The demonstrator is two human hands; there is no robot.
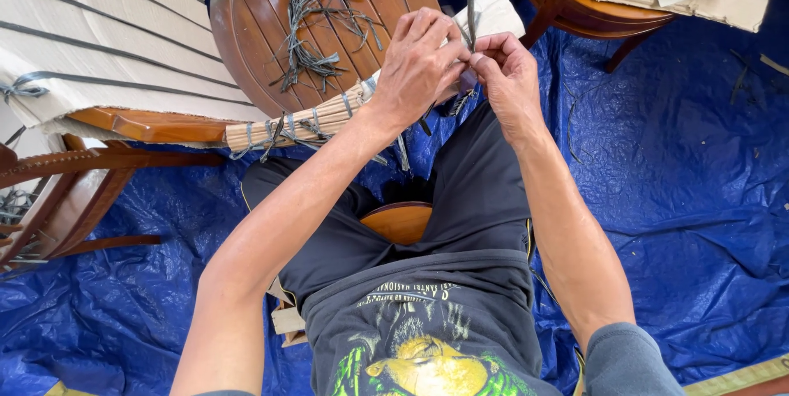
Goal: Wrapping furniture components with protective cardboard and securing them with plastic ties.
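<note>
Both hands pinch a thin, limp dark strip [471, 14] at twelve o'clock: left hand [419, 63], right hand [508, 75]. It probably handles light; grip near the bundle [304, 123].

Glossy wooden table [246, 26], crinkled plastic tarp [674, 166], pale bundled sticks [288, 125]

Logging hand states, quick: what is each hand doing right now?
Left hand: closed, gripping the bundle of thin sticks.
Right hand: closed, pinching a dark strip.

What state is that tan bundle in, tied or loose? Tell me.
Tied: grey strips wrap the tan bundle at several spots; the left hand covers its far end.
</note>
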